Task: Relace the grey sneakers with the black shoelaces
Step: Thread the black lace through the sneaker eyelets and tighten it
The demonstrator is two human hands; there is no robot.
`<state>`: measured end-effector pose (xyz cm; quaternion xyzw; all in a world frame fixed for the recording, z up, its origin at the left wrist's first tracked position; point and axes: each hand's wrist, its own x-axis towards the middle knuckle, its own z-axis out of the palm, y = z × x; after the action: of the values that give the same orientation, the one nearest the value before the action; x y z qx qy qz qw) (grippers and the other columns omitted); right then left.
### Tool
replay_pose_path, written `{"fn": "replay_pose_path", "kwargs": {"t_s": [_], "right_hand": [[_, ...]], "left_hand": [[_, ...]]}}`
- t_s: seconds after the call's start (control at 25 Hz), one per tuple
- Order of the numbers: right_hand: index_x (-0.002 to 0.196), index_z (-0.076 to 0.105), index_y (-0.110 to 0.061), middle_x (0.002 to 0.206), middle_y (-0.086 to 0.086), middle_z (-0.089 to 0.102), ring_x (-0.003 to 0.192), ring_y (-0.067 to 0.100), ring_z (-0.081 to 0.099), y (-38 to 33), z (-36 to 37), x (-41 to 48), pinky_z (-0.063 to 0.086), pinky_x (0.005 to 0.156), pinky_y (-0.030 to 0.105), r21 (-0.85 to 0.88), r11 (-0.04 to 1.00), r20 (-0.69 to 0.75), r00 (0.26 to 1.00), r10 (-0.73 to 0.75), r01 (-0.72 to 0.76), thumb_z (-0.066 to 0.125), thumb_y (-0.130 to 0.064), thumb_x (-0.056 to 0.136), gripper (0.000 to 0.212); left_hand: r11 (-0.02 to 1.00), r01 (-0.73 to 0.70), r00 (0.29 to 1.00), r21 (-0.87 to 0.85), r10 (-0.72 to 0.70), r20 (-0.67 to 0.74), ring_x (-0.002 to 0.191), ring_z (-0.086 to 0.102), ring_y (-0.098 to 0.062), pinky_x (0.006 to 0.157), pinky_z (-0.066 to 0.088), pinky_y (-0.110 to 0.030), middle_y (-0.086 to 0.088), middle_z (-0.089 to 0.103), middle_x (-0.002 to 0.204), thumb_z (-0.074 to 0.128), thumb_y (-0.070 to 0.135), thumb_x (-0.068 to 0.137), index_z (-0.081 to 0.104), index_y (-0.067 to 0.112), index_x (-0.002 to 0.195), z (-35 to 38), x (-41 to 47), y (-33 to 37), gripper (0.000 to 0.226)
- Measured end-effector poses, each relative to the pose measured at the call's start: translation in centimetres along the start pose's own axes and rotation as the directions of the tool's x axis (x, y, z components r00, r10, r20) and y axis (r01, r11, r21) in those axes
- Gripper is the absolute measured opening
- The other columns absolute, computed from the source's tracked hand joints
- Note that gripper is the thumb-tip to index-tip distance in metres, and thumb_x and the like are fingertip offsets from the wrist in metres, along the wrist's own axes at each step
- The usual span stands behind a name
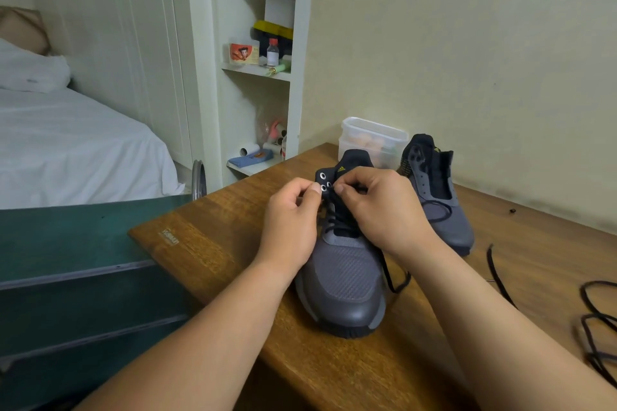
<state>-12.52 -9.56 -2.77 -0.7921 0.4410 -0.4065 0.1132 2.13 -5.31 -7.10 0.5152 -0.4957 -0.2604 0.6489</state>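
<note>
A grey sneaker point(344, 280) stands on the wooden table point(213, 243), toe toward me, with a black shoelace point(395, 284) threaded through its lower eyelets and trailing off its right side. My left hand point(292, 223) pinches the sneaker's left eyelet flap near the top metal eyelets. My right hand point(380, 207) pinches the lace at the top of the tongue. The second grey sneaker point(444, 207) stands behind to the right with a lace loop lying on its toe. A loose black shoelace point(594, 317) lies on the table at far right.
A clear plastic container point(374, 138) sits against the wall behind the sneakers. A green cabinet point(66, 270) stands left of the table, with a bed point(66, 140) beyond it and white shelves point(260, 70) with bottles and boxes.
</note>
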Motion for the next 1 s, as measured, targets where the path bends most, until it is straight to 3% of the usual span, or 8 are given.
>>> {"fn": "replay_pose_path", "kwargs": {"t_s": [0.16, 0.4, 0.6, 0.68, 0.76, 0.84, 0.88, 1.0], "right_hand": [[0.093, 0.078, -0.03, 0.087, -0.014, 0.075, 0.084, 0.009, 0.069, -0.1, -0.1, -0.1, 0.058, 0.079, 0.04, -0.02, 1.0, 0.007, 1.0, -0.009, 0.009, 0.068, -0.031, 0.097, 0.01], [0.097, 0.077, -0.033, 0.087, -0.011, 0.074, 0.08, 0.011, 0.067, -1.0, -0.4, -0.3, 0.057, 0.073, 0.036, -0.125, 0.99, -0.015, 0.998, -0.064, 0.062, 0.067, -0.033, 0.098, 0.01], [0.111, 0.073, -0.031, 0.099, -0.006, 0.074, 0.09, 0.019, 0.069, -1.8, -0.7, -0.3, 0.057, 0.077, 0.037, -0.229, 0.972, 0.061, 0.997, -0.045, 0.058, 0.058, -0.036, 0.103, 0.017], [0.12, 0.067, -0.028, 0.104, -0.005, 0.073, 0.096, 0.02, 0.069, -1.9, -1.6, 0.2, 0.058, 0.083, 0.039, -0.185, 0.983, 0.119, 0.993, 0.012, 0.011, 0.06, -0.033, 0.101, 0.02], [0.12, 0.065, -0.026, 0.096, -0.007, 0.069, 0.09, 0.014, 0.068, -1.8, -3.1, 0.7, 0.055, 0.077, 0.03, 0.006, 0.994, 0.163, 0.981, 0.108, -0.111, 0.065, -0.03, 0.101, 0.02], [0.112, 0.067, -0.027, 0.089, -0.007, 0.066, 0.079, 0.011, 0.064, -1.9, -4.0, 1.0, 0.051, 0.069, 0.027, 0.234, 0.951, 0.161, 0.973, 0.167, -0.202, 0.068, -0.028, 0.1, 0.012], [0.108, 0.069, -0.027, 0.089, -0.008, 0.067, 0.077, 0.009, 0.063, -1.8, -4.2, 1.2, 0.052, 0.07, 0.028, 0.306, 0.928, 0.141, 0.974, 0.176, -0.212, 0.068, -0.027, 0.1, 0.008], [0.103, 0.071, -0.025, 0.089, -0.008, 0.073, 0.072, 0.005, 0.062, -1.9, -4.1, 1.3, 0.055, 0.074, 0.029, 0.416, 0.887, 0.114, 0.979, 0.168, -0.2, 0.066, -0.021, 0.101, 0.006]], "left_hand": [[0.998, -0.055, 0.998, 0.03, 0.055, 0.01, 0.085, 0.067, -0.02, 0.075, 0.056, -0.034, -0.001, 0.07, 0.086, 0.055, 0.027, 0.108, 0.071, 0.021, 0.093, 0.0, -0.2, 0.2, 0.022], [0.996, -0.085, 0.996, 0.01, 0.084, 0.042, 0.095, 0.069, -0.019, 0.087, 0.06, -0.048, 0.003, 0.072, 0.097, 0.049, 0.035, 0.11, 0.069, 0.031, 0.104, 0.2, 0.0, -0.4, 0.021], [0.991, -0.105, 0.994, 0.087, 0.104, 0.013, 0.089, 0.067, -0.008, 0.082, 0.058, -0.032, 0.008, 0.07, 0.094, 0.056, 0.024, 0.108, 0.064, 0.026, 0.102, 0.1, 0.2, -0.3, 0.01], [0.996, 0.022, 0.997, -0.091, -0.029, -0.076, 0.095, 0.072, -0.009, 0.092, 0.058, -0.035, 0.005, 0.074, 0.1, 0.051, 0.019, 0.11, 0.063, 0.018, 0.11, 0.1, 0.4, -0.6, 0.013], [0.771, 0.181, 0.935, -0.611, -0.327, -0.136, 0.095, 0.078, -0.02, 0.098, 0.059, -0.045, -0.011, 0.076, 0.105, 0.045, 0.01, 0.111, 0.059, 0.006, 0.12, -1.3, 1.5, -0.2, 0.018], [0.374, 0.212, 0.867, -0.903, -0.498, -0.003, 0.064, 0.072, -0.017, 0.075, 0.064, -0.036, -0.012, 0.07, 0.085, 0.043, 0.008, 0.109, 0.056, 0.003, 0.115, -3.1, 2.6, 1.1, 0.015], [0.397, 0.261, 0.87, -0.88, -0.491, 0.037, 0.052, 0.057, -0.012, 0.056, 0.057, -0.027, -0.008, 0.064, 0.078, 0.043, 0.009, 0.108, 0.054, 0.006, 0.109, -3.8, 3.0, 1.6, 0.011], [0.934, 0.295, 0.953, -0.2, -0.272, 0.135, 0.046, 0.037, -0.008, 0.043, 0.032, -0.023, -0.006, 0.069, 0.088, 0.048, 0.014, 0.108, 0.057, 0.011, 0.112, -3.5, 2.4, 2.4, 0.01]]}}
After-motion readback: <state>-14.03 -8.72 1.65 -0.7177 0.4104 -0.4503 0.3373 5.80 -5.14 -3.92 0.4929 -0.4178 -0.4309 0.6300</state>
